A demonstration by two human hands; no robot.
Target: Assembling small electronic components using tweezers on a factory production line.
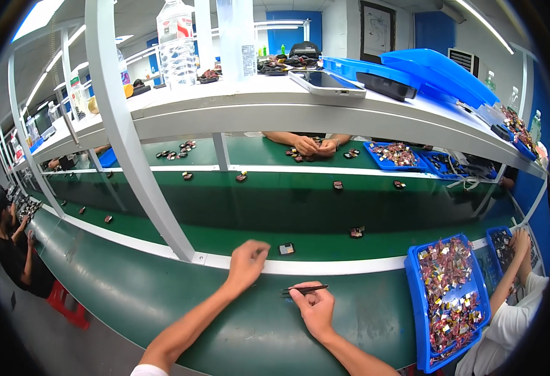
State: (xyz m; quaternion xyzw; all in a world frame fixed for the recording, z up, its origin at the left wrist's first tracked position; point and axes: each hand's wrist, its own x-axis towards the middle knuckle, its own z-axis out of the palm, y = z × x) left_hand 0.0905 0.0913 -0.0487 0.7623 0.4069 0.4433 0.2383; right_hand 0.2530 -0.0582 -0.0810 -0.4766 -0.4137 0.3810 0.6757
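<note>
My left hand (248,263) hovers over the white rail at the near edge of the green conveyor belt (250,243). Its fingers are bent and blurred, so whether anything is between them does not show. Just to its right, apart from the fingers, a small black module with a pale square face (286,249) lies on the belt. Over the green worktop (362,310), my right hand (317,312) grips dark tweezers (305,289), their tips pointing left. Farther right on the belt sits another small dark module (357,232).
A blue tray (416,307) of small reddish and yellow parts stands at right, beside a co-worker's arm (512,276). Across the belt, a co-worker's hands (315,146) handle parts. A slanted white post (138,150) and an overhead shelf (237,109) with a phone (327,82) frame the space.
</note>
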